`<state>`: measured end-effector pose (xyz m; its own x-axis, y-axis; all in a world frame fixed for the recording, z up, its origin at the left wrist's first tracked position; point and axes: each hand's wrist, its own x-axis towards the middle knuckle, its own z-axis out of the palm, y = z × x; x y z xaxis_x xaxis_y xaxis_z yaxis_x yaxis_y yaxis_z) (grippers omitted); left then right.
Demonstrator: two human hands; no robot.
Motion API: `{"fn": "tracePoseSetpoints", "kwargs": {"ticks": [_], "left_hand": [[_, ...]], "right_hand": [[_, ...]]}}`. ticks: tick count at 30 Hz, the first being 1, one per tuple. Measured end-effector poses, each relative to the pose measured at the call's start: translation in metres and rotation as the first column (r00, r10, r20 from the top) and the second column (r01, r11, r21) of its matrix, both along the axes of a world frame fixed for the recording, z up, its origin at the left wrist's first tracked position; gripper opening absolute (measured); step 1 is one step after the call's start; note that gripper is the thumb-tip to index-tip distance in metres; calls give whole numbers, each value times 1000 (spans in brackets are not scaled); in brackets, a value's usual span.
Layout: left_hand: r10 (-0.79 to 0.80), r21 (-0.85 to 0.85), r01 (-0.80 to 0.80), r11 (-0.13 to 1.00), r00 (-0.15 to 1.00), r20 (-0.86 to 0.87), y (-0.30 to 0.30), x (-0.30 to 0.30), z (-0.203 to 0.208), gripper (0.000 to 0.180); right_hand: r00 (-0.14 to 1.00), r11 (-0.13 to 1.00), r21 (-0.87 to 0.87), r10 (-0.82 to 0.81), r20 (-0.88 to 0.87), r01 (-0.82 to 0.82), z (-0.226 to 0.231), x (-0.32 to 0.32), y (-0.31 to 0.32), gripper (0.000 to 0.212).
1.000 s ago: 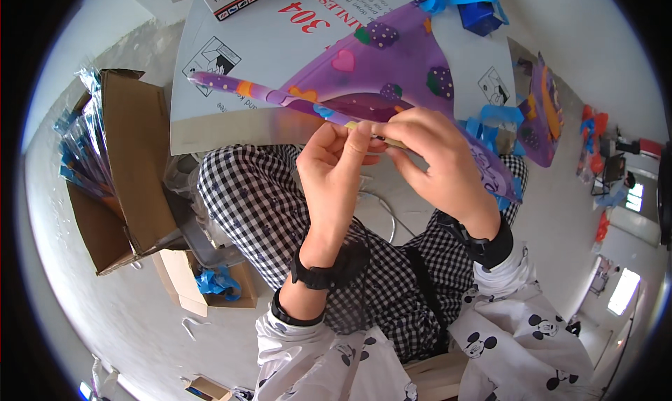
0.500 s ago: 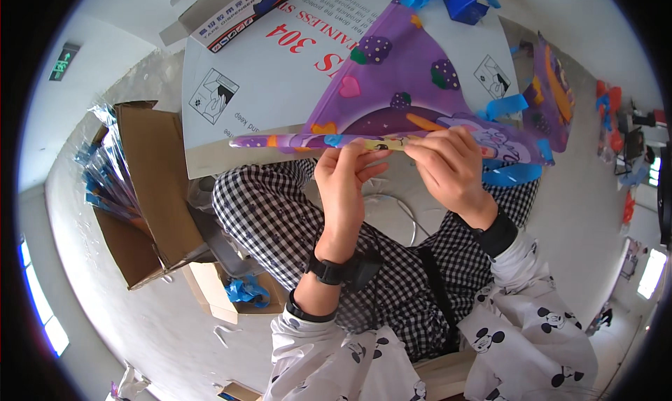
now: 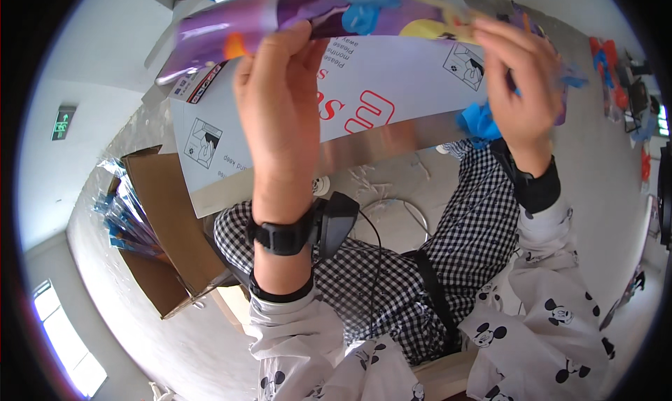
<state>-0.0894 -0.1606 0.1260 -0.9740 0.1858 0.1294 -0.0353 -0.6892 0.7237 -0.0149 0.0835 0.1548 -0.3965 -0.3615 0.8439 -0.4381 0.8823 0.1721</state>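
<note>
Gripping the lower edge of a glossy purple kite (image 3: 294,12), the left hand (image 3: 276,110) is raised palm away from the camera, fingers closed up over the film with the thumb hidden behind it. The right hand (image 3: 521,86) pinches the same kite farther along, fingers curled tight around its edge beside a bunch of crumpled blue ribbon (image 3: 479,121). Both forearms rise steeply from the lower edge; the left wrist wears a black watch (image 3: 283,236), and the right a dark cuff. The kite stretches between the two hands, above everything else, its plastic shiny and printed with blue, orange and yellow patches.

Just behind and below the kite stands a large white sheet (image 3: 392,86) with red lettering, small black pictogram squares and a bare metallic strip along its bottom. Left of the kite and lower down, an open brown cardboard box (image 3: 164,212) holds clear-wrapped blue packets. Far left of the kite, a small green sign (image 3: 63,121) sits on the pale wall. Beneath the kite lie black-and-white checked trousers (image 3: 392,282) and white sleeves with black cartoon prints.
</note>
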Motion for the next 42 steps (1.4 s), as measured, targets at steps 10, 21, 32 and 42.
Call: {"fn": "tracePoseSetpoints", "kwargs": {"ticks": [10, 21, 32, 42], "left_hand": [[120, -202, 5, 979, 789, 603, -53, 66, -144, 13], [357, -576, 0, 818, 785, 507, -64, 69, -156, 21], [-143, -828, -536, -166, 844, -518, -53, 106, -146, 36], [-310, -802, -380, -460, 916, -256, -33, 125, -166, 85]], "right_hand": [[889, 953, -296, 74, 452, 70, -143, 39, -34, 23], [800, 920, -368, 118, 589, 136, -194, 57, -46, 27], [773, 920, -369, 136, 620, 134, -192, 61, -43, 26], [687, 973, -139, -25, 726, 182, -193, 77, -55, 52]]}}
